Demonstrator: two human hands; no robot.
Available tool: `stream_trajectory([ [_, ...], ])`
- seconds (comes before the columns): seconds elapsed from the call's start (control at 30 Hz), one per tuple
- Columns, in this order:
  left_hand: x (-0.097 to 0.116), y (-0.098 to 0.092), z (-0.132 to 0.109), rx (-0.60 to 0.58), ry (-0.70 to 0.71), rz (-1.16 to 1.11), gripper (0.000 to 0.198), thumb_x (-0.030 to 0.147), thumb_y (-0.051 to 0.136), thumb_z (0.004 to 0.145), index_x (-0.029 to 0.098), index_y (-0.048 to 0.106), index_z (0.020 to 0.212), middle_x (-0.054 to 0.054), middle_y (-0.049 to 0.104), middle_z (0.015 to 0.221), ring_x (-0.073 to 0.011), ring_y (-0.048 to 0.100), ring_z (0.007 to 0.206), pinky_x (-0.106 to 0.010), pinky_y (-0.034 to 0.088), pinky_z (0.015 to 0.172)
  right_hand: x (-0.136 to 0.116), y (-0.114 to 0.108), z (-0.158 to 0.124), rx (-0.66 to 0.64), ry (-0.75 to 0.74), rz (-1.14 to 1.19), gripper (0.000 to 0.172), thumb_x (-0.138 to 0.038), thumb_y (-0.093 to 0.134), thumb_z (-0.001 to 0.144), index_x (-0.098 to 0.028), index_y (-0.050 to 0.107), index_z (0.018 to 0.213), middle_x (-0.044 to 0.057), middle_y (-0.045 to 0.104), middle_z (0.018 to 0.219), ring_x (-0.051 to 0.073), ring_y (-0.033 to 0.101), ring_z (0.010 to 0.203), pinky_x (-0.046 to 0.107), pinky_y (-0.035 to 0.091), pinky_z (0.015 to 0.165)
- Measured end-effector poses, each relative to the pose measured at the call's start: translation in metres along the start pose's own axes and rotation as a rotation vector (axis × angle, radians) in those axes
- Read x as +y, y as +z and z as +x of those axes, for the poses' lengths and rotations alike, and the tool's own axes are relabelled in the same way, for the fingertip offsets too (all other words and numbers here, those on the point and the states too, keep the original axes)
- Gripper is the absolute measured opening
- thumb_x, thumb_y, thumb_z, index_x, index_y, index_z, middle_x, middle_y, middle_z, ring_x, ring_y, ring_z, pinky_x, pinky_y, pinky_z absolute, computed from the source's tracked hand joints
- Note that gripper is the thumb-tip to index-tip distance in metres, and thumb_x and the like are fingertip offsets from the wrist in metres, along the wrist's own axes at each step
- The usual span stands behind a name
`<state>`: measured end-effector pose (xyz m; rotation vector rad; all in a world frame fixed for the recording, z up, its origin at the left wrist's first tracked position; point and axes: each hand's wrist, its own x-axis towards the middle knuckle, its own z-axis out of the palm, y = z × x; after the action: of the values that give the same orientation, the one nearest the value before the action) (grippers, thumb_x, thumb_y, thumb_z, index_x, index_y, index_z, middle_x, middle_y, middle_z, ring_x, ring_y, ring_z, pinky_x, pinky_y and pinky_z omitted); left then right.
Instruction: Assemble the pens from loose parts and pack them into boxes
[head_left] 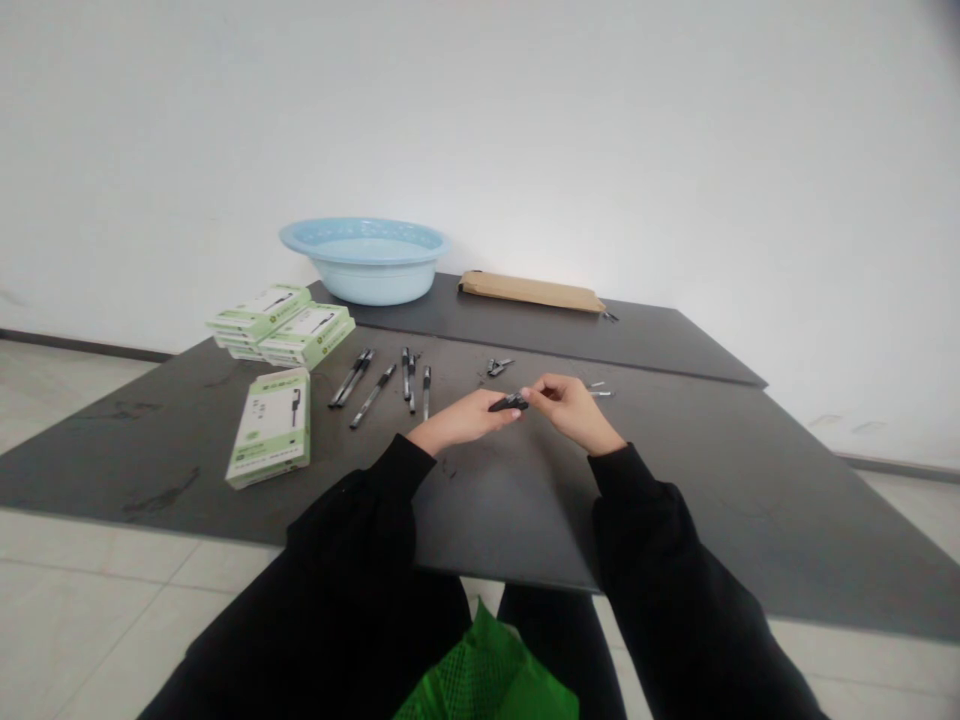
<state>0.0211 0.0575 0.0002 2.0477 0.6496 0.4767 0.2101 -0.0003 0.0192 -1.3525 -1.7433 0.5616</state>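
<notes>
My left hand (469, 418) is closed around a pen (510, 402), whose black grip and clear end stick out between thumb and fingers. At that clear end the fingertips of my right hand (568, 408) are pinched together; anything small between them is hidden. Just behind the hands lies a little heap of short pen parts (498, 367). Several pens with black grips (373, 396) are spread on the table to the left of my left hand. A few thin pieces (601, 393) show beyond my right hand.
Green and white pen boxes (279, 325) are stacked at the left, with one single box (270, 428) nearer me. A light blue basin (367, 262) and a long brown cardboard packet (531, 291) stand at the back of the dark table (712, 500), by the wall.
</notes>
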Motion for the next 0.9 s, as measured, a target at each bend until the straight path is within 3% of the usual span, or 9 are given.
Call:
stream_trajectory([
  [0.17, 0.0012, -0.0007, -0.0007, -0.007, -0.008, -0.010, 0.033, 0.046, 0.049, 0.087, 0.015, 0.057, 0.081, 0.003, 0.046, 0.061, -0.0101, 0.040, 0.054, -0.023, 0.032, 0.053, -0.0031, -0.0034, -0.0009, 0.017, -0.100, -0.022, 0.020, -0.032, 0.062, 0.083, -0.019, 0.067, 0.097, 0.004, 0.068, 0.085, 0.018, 0.061, 0.079, 0.033, 0.045, 0.076],
  [0.27, 0.0019, -0.0019, -0.0016, -0.016, -0.005, -0.013, 0.032, 0.047, 0.049, 0.086, 0.016, 0.057, 0.083, 0.004, 0.046, 0.060, -0.0099, 0.040, 0.054, -0.023, 0.031, 0.053, -0.0029, -0.0027, -0.0004, -0.009, -0.120, -0.033, 0.014, -0.030, 0.059, 0.084, -0.019, 0.068, 0.088, 0.005, 0.069, 0.087, 0.019, 0.062, 0.084, 0.034, 0.045, 0.079],
  [0.4, 0.0021, -0.0022, -0.0019, -0.027, -0.023, 0.010, 0.033, 0.047, 0.050, 0.085, 0.017, 0.050, 0.071, 0.004, 0.047, 0.059, -0.0099, 0.041, 0.053, -0.023, 0.031, 0.052, -0.0013, 0.0009, -0.0006, 0.002, -0.044, -0.085, 0.018, -0.032, 0.059, 0.084, -0.018, 0.066, 0.074, 0.004, 0.067, 0.076, 0.018, 0.060, 0.075, 0.033, 0.044, 0.073],
  [0.57, 0.0023, -0.0021, -0.0022, -0.036, -0.038, -0.023, 0.036, 0.051, 0.050, 0.085, 0.017, 0.049, 0.072, 0.004, 0.045, 0.057, -0.0092, 0.040, 0.051, -0.023, 0.030, 0.051, -0.0015, -0.0042, -0.0010, -0.036, -0.079, -0.020, 0.021, -0.031, 0.064, 0.081, -0.019, 0.068, 0.098, 0.005, 0.068, 0.090, 0.018, 0.062, 0.082, 0.033, 0.046, 0.077],
  [0.77, 0.0020, -0.0033, -0.0032, -0.079, -0.024, -0.016, 0.036, 0.051, 0.052, 0.084, 0.017, 0.053, 0.075, 0.004, 0.046, 0.059, -0.0094, 0.040, 0.052, -0.023, 0.031, 0.051, 0.0008, -0.0042, 0.0008, -0.076, -0.042, 0.025, 0.018, -0.033, 0.060, 0.083, -0.018, 0.068, 0.077, 0.004, 0.068, 0.078, 0.018, 0.062, 0.075, 0.032, 0.046, 0.072],
  [0.9, 0.0005, -0.0048, -0.0029, -0.064, -0.026, -0.019, 0.035, 0.050, 0.051, 0.085, 0.017, 0.052, 0.074, 0.004, 0.046, 0.059, -0.0098, 0.041, 0.053, -0.023, 0.031, 0.053, 0.0013, -0.0037, 0.0006, -0.076, -0.035, 0.022, 0.016, -0.032, 0.062, 0.083, -0.017, 0.068, 0.086, 0.005, 0.070, 0.083, 0.017, 0.062, 0.075, 0.031, 0.045, 0.072],
])
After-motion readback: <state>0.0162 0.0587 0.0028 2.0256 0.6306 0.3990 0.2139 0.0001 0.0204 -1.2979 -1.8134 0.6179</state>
